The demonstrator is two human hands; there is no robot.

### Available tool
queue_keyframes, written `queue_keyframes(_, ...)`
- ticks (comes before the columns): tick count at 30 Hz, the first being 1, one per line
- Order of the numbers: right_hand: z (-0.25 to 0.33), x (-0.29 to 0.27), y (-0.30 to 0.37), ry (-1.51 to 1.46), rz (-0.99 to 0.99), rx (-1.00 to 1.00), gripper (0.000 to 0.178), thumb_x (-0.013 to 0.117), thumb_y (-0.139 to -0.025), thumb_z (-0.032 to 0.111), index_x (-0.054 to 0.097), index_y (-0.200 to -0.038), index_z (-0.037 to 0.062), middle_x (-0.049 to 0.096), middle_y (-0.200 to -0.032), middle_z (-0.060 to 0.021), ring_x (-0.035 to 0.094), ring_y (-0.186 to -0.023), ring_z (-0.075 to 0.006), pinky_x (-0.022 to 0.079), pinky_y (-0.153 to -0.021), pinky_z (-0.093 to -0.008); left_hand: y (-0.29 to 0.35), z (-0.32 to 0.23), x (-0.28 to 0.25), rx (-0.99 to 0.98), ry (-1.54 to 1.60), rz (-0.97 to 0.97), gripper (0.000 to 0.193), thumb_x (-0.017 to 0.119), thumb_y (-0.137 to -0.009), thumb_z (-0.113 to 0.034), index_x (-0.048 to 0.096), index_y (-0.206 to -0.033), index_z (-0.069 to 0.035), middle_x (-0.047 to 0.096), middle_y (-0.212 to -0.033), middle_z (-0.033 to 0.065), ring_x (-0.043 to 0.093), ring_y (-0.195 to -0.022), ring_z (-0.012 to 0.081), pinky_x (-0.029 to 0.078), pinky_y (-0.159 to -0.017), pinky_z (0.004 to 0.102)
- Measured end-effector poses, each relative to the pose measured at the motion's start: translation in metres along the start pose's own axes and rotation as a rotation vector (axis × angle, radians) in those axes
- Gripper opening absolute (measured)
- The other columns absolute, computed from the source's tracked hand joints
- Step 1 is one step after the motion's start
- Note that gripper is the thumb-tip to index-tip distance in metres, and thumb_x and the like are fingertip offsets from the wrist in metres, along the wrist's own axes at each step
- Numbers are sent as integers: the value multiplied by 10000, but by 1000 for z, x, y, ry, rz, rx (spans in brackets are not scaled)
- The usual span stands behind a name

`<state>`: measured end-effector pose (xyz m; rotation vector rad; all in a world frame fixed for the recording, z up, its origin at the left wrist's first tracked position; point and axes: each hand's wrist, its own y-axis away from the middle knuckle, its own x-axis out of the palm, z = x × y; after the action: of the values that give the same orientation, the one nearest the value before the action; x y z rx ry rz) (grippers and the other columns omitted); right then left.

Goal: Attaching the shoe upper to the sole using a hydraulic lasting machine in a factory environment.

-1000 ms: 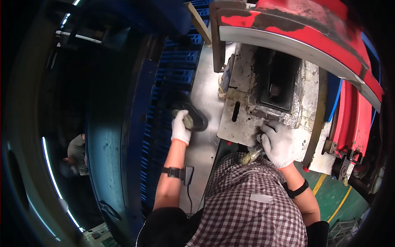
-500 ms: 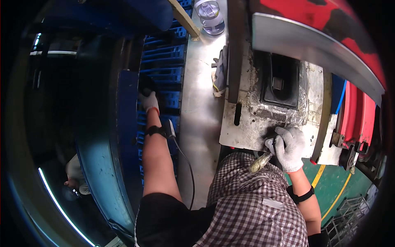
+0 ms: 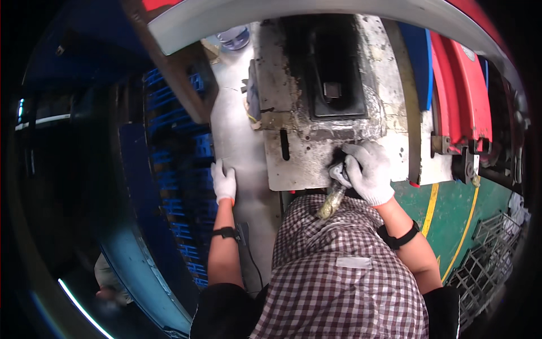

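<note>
My left hand (image 3: 224,183), in a white knitted glove, is over the left side of the bare metal table (image 3: 240,133), beside the blue slatted crates (image 3: 164,164). Its thumb stands apart from the fingers, and I see nothing in it. My right hand (image 3: 368,172), gloved the same way, is closed on a short tool with a tape-wrapped, yellowish handle (image 3: 330,204). That handle points down toward my checked apron; the tool's working end is mostly hidden by the fingers. The hand is at the near edge of a worn metal plate (image 3: 299,169), in front of a black recessed block (image 3: 339,107).
A curved metal guard (image 3: 316,10) crosses above the plate, and a brown bar (image 3: 169,62) hangs over the crates. On the table lie a dark cloth or glove (image 3: 252,96) and a clear bottle (image 3: 234,38). Red machine parts (image 3: 460,90) stand at right; wire racks (image 3: 485,254) are on the green floor.
My left hand has come out from among the blue crates to the metal table's edge. The view has shifted right; my right hand still grips the tool at the plate's near edge.
</note>
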<state>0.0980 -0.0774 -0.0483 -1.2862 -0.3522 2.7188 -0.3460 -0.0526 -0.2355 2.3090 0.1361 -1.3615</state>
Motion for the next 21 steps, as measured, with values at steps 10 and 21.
queue_keyframes(10, 1, 1, 4, -32, -46, 7, 140, 683, -903, 61, 762, -1018, 61, 680, -856, -151, 659, -815, -350, 527, -780, -468, 84, -6, 33, 106, -209, -14, 860, 799, -811, -268, 441, -1580, -127, 327, -1671, 253, 316, -1536, 490, 341, -1253, 507)
queue_keyframes(21, -2, 1, 6, 13, 24, 61, 126, 673, -946, 177, 746, -1014, 99, 678, -895, -140, 652, -871, -363, 525, -802, -496, 107, -30, 15, -101, -466, 409, 1299, 931, -677, -368, 157, -1688, -108, 137, -1720, 258, 250, -1561, 462, 396, -1223, 520)
